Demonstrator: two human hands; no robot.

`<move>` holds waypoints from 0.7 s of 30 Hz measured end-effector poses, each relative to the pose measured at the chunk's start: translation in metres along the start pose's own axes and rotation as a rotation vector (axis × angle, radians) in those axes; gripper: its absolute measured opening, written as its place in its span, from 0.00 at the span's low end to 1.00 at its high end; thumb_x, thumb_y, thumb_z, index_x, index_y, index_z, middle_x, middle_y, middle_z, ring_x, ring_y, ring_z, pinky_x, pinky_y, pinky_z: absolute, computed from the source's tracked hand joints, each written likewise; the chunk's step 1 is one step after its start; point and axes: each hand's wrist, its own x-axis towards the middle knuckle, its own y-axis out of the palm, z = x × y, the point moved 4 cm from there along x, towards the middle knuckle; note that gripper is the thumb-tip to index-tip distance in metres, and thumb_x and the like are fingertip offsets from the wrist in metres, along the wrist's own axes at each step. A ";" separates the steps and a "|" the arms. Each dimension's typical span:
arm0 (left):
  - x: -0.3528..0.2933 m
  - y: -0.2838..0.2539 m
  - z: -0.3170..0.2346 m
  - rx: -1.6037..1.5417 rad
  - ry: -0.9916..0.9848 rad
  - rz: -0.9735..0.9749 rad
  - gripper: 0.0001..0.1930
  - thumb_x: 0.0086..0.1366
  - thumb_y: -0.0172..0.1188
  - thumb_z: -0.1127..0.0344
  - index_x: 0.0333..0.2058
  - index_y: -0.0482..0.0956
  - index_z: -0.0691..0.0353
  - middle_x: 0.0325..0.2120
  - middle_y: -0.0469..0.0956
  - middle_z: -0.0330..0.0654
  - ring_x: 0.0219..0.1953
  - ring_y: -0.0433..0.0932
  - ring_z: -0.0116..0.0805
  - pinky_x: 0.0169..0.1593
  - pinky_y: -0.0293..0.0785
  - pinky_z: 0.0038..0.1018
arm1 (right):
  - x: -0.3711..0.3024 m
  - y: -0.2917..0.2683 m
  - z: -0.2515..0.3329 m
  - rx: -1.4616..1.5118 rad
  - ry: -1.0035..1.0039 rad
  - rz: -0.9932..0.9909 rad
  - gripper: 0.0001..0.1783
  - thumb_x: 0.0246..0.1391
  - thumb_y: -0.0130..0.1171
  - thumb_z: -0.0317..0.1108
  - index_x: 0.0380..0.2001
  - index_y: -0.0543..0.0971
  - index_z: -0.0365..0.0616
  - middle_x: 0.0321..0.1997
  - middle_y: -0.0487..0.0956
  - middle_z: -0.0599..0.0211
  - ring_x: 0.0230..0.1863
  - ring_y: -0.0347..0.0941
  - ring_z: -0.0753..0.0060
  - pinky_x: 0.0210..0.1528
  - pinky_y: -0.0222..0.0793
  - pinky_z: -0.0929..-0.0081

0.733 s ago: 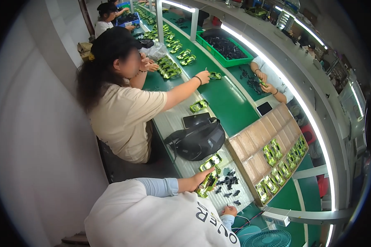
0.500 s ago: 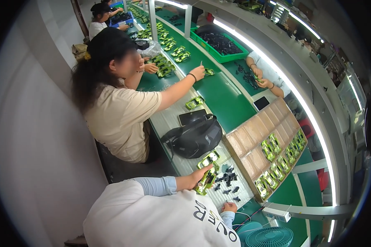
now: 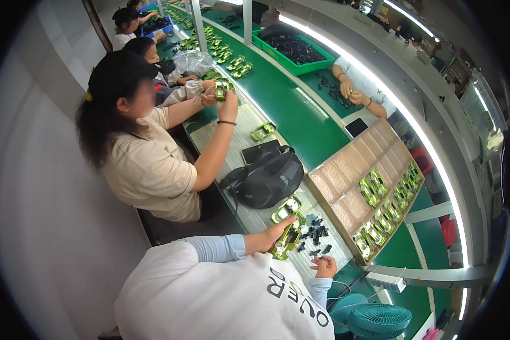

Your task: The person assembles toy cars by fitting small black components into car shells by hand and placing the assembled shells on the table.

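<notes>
My left hand (image 3: 273, 233) grips a bright green toy car body (image 3: 289, 240), tilted, above the near worktop. Another green car body (image 3: 287, 209) lies just beyond it. My right hand (image 3: 324, 266) is pinched at the near edge of the loose small black plastic parts (image 3: 316, 231). A dark bit shows at its fingertips, seemingly one of those black parts. The scattered parts lie between the held car body and a divided cardboard tray (image 3: 335, 195), which has green car bodies in several compartments.
A black bag (image 3: 266, 180) and a dark phone (image 3: 259, 152) lie left of the tray. A teal fan (image 3: 379, 321) stands near my right arm. One co-worker (image 3: 147, 147) sits at left; another's hands (image 3: 351, 90) work across the green belt (image 3: 317, 139). A green crate (image 3: 300, 67) holds black parts.
My right hand has moved up toward the black parts. My left hand still holds the car body, slightly raised. The co-worker at left has drawn a green car body from the belt toward themselves.
</notes>
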 end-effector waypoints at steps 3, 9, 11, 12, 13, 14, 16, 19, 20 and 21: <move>-0.003 0.003 -0.001 0.015 0.016 0.001 0.24 0.53 0.44 0.42 0.30 0.69 0.59 0.20 0.73 0.43 0.19 0.72 0.31 0.24 0.71 0.24 | -0.003 0.023 0.023 0.122 0.026 0.088 0.05 0.43 0.45 0.24 0.27 0.66 0.35 0.24 0.73 0.53 0.23 0.73 0.64 0.15 0.70 0.77; -0.009 0.006 -0.002 0.010 0.044 0.046 0.24 0.54 0.42 0.42 0.31 0.69 0.60 0.19 0.72 0.43 0.20 0.73 0.31 0.25 0.71 0.23 | -0.005 0.057 0.049 0.016 -0.056 0.160 0.05 0.44 0.45 0.23 0.27 0.66 0.34 0.23 0.73 0.53 0.21 0.72 0.65 0.16 0.71 0.76; -0.008 0.004 -0.001 0.002 0.040 0.029 0.24 0.53 0.43 0.42 0.31 0.69 0.60 0.20 0.73 0.43 0.20 0.73 0.32 0.25 0.71 0.24 | -0.005 0.060 0.051 0.029 -0.064 0.165 0.05 0.42 0.44 0.22 0.27 0.66 0.34 0.23 0.73 0.53 0.20 0.72 0.66 0.17 0.71 0.77; -0.006 0.002 0.000 0.011 0.039 0.018 0.24 0.53 0.43 0.42 0.31 0.69 0.60 0.20 0.73 0.44 0.21 0.73 0.32 0.25 0.71 0.24 | -0.005 0.060 0.049 0.048 -0.058 0.162 0.06 0.41 0.45 0.21 0.28 0.65 0.34 0.21 0.73 0.54 0.17 0.70 0.69 0.15 0.69 0.79; -0.006 0.001 0.000 0.021 0.038 0.006 0.24 0.53 0.43 0.42 0.31 0.69 0.60 0.21 0.73 0.44 0.21 0.73 0.32 0.25 0.71 0.25 | -0.005 0.059 0.048 0.050 -0.058 0.162 0.06 0.41 0.45 0.21 0.28 0.65 0.34 0.21 0.73 0.54 0.17 0.70 0.69 0.15 0.69 0.79; -0.007 0.001 -0.001 0.023 0.038 0.006 0.24 0.53 0.43 0.42 0.31 0.69 0.60 0.21 0.73 0.44 0.21 0.73 0.32 0.25 0.71 0.25 | -0.006 0.059 0.047 0.006 -0.048 0.167 0.07 0.41 0.45 0.22 0.28 0.65 0.33 0.20 0.73 0.55 0.17 0.70 0.71 0.14 0.67 0.81; -0.009 0.002 0.000 0.052 0.038 0.012 0.24 0.53 0.44 0.42 0.31 0.70 0.60 0.21 0.73 0.44 0.21 0.73 0.32 0.25 0.71 0.25 | -0.009 0.059 0.045 -0.038 -0.035 0.170 0.08 0.40 0.45 0.22 0.29 0.65 0.33 0.19 0.73 0.56 0.16 0.69 0.73 0.13 0.65 0.83; -0.006 0.002 0.002 0.042 0.047 0.023 0.24 0.53 0.44 0.42 0.31 0.70 0.59 0.21 0.73 0.44 0.21 0.73 0.32 0.25 0.71 0.25 | -0.014 0.059 0.045 -0.062 -0.023 0.119 0.11 0.41 0.47 0.23 0.32 0.64 0.35 0.19 0.74 0.59 0.16 0.68 0.77 0.14 0.62 0.85; -0.007 0.004 0.003 0.048 0.039 0.026 0.24 0.53 0.44 0.42 0.31 0.70 0.59 0.21 0.73 0.43 0.21 0.72 0.32 0.25 0.71 0.25 | -0.012 0.058 0.042 -0.058 -0.018 0.131 0.10 0.41 0.47 0.23 0.31 0.64 0.34 0.20 0.74 0.59 0.16 0.68 0.77 0.15 0.62 0.85; -0.008 0.005 0.003 0.049 0.035 0.025 0.24 0.53 0.44 0.42 0.31 0.70 0.59 0.21 0.73 0.43 0.21 0.72 0.32 0.25 0.71 0.25 | -0.012 0.056 0.041 -0.055 -0.012 0.143 0.10 0.41 0.47 0.24 0.31 0.64 0.34 0.21 0.74 0.58 0.17 0.68 0.76 0.16 0.62 0.85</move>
